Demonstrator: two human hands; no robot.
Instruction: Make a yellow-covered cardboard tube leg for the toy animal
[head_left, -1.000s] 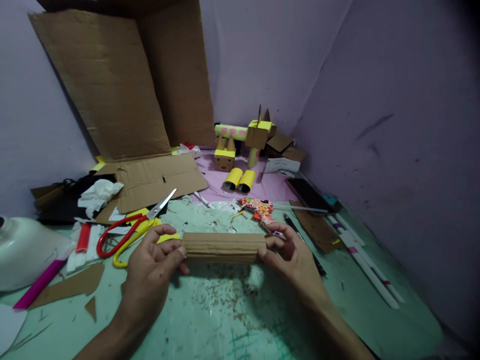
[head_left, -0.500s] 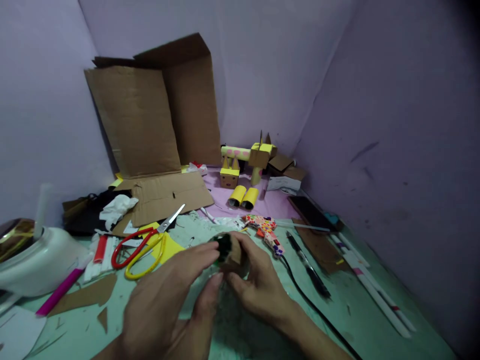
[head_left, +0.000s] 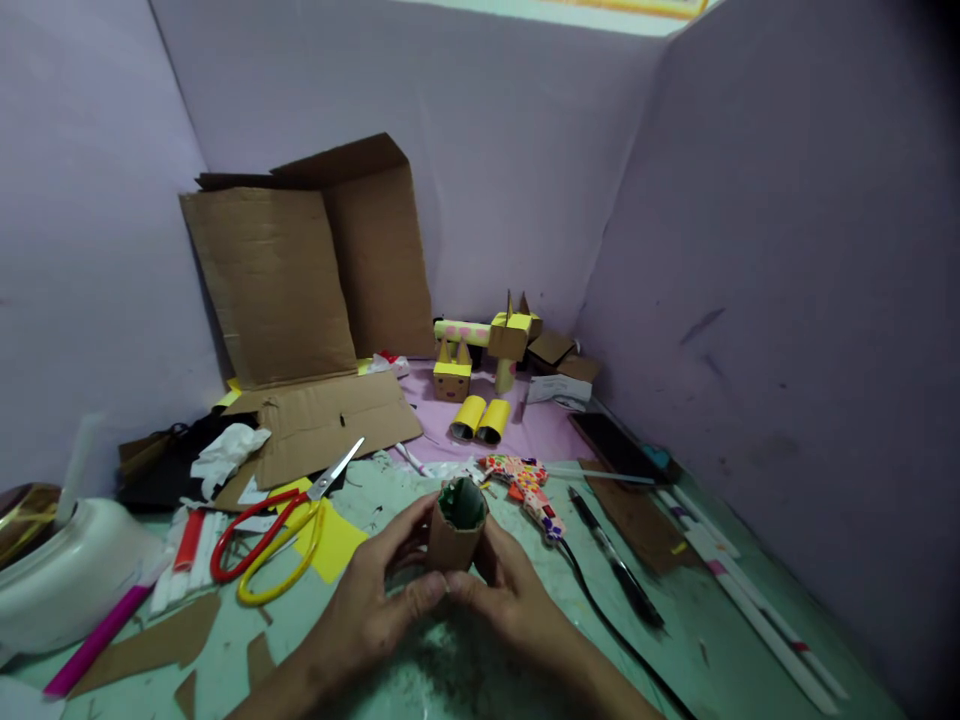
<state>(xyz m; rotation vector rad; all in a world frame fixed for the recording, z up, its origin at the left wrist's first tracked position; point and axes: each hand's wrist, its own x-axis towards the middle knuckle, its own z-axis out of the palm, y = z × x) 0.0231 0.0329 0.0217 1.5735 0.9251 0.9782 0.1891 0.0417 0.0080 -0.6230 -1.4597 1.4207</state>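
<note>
A brown cardboard tube, dark green inside, stands nearly upright between my two hands, its open top facing me. My left hand grips it from the left, and my right hand from the right. Both thumbs meet low on its near side; the fingers behind it are partly hidden. Just beyond the tube lies a flower-patterned glue gun with a black cord. Left of my hands are scissors with red and yellow handles, lying partly over a yellow sheet.
Two yellow tubes, a small cardboard box head with ears and a spotted yellow cardboard figure stand at the back. A large folded cardboard leans on the wall. A pen, phone and white pot flank the hands.
The tube has turned from tilted to nearly upright. My left hand has moved from loosely beside its opening to gripping its side. The view has tipped upward.
</note>
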